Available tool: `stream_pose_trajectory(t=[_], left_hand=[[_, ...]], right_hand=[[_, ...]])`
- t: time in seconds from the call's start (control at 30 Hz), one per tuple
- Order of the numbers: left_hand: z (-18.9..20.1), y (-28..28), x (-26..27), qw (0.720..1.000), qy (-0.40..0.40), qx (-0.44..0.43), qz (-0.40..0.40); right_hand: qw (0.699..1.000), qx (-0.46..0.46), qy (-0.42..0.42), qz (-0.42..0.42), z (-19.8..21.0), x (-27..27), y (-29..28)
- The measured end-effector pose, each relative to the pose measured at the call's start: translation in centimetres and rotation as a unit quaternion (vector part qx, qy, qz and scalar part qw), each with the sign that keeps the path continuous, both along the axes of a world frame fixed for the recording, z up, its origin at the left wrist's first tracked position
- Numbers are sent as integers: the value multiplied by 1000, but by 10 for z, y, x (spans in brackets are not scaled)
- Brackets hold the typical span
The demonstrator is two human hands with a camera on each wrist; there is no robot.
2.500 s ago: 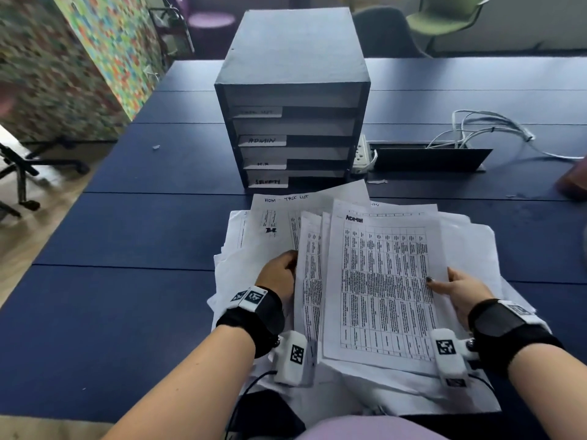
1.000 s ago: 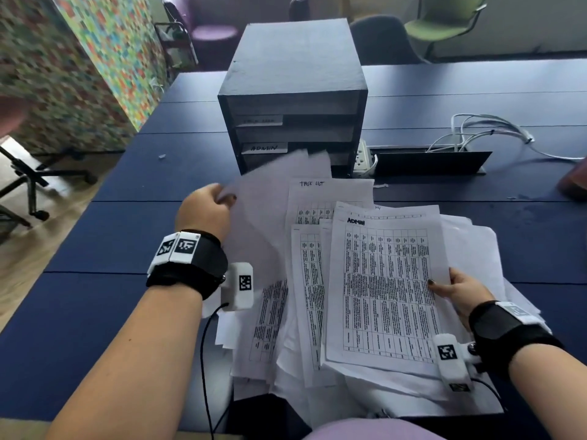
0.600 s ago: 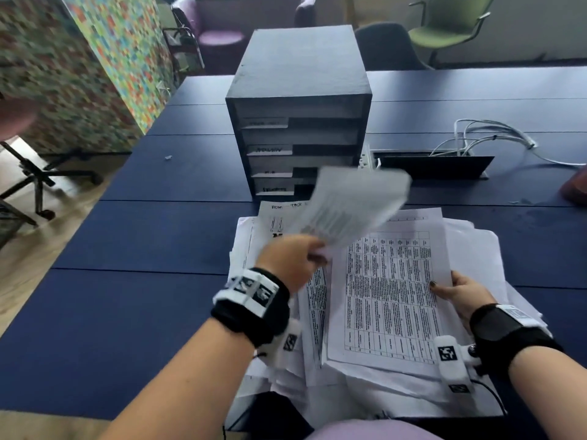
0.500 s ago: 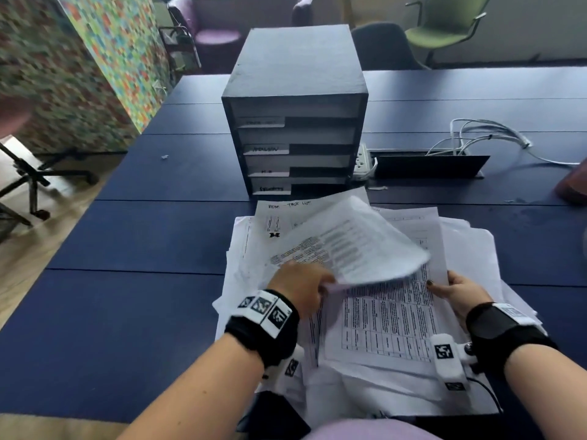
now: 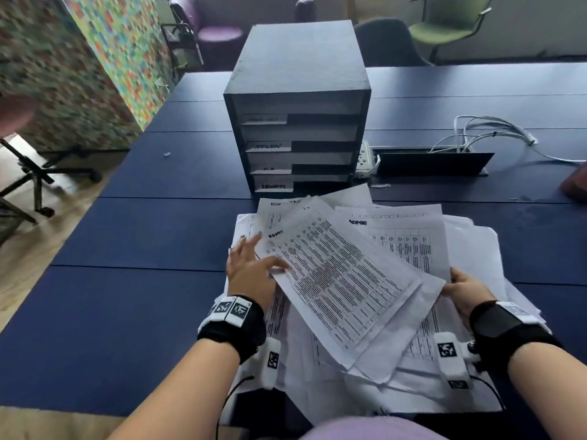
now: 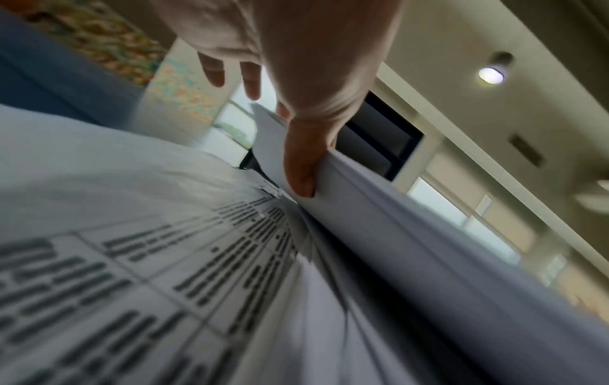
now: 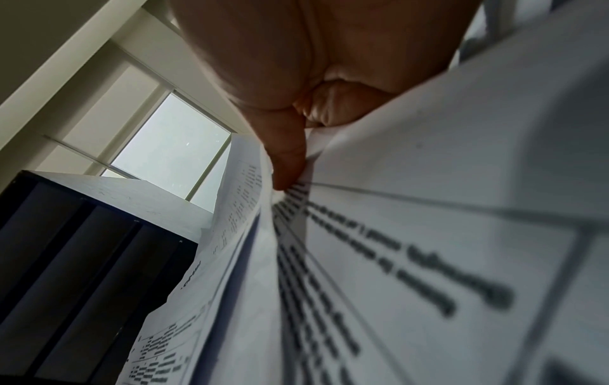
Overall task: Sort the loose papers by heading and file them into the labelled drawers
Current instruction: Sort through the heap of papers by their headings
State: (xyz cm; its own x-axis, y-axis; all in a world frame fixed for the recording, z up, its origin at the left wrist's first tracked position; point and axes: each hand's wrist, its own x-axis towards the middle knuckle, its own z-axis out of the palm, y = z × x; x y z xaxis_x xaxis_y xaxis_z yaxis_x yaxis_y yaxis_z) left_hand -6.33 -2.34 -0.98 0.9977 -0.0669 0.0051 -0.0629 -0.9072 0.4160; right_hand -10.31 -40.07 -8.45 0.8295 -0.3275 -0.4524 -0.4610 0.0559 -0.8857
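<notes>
A dark drawer unit (image 5: 298, 68) with white label strips, one reading ADMIN (image 5: 268, 146), stands mid-table. In front of it lies a loose pile of printed papers (image 5: 470, 249). A sheet headed ADMIN (image 5: 340, 281) lies tilted on top, over another ADMIN sheet (image 5: 409, 236). My left hand (image 5: 251, 268) is at its left edge with the fingers spread straight; its thumb (image 6: 299, 156) touches the sheet's edge. My right hand (image 5: 465, 289) pinches the right edge of the top sheets, thumb (image 7: 286, 156) on the paper and fingers curled below.
The dark blue table (image 5: 143, 312) stretches left of the pile. An open cable tray (image 5: 432, 163) with white cables (image 5: 489, 131) sits right of the drawers. A colourful partition (image 5: 120, 42) and chairs (image 5: 451, 23) stand beyond the table.
My left hand lifted a sheet from the left of the pile, swung it right and laid it over the ADMIN sheet, then opened its fingers. The right hand kept its hold.
</notes>
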Motion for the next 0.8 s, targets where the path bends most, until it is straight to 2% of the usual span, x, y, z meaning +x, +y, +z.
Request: stream_pose_trajectory(t=[0.07, 0.2, 0.27, 0.37, 0.4, 0.43, 0.53, 0.63, 0.7, 0.8], left_hand=[[-1, 0, -1, 993, -14, -74, 90], [-8, 3, 3, 959, 26, -212, 185], [-13, 6, 10, 927, 78, -290, 224], [-15, 7, 21, 842, 181, -449, 240], [-15, 7, 22, 827, 193, -472, 236], [-15, 6, 21, 835, 193, -464, 225], [-17, 6, 20, 886, 163, -399, 174], [-5, 11, 24, 925, 61, -330, 177], [9, 20, 26, 922, 7, -333, 195], [24, 42, 31, 911, -25, -338, 235]], right_hand=[[1000, -2, 1, -7, 0, 0, 0], [1000, 2, -5, -5, 4, -1, 2], [1000, 19, -9, -6, 6, -2, 3], [999, 46, -14, -22, 6, -2, 2], [998, 54, -18, -25, 5, -1, 2], [998, 61, -21, -28, 5, -2, 1], [997, 71, -28, -29, 5, -2, 0], [998, 31, -28, -37, 8, 1, -5], [998, 3, -24, -53, 12, 3, -12], [998, -21, -13, -64, 25, 5, -30]])
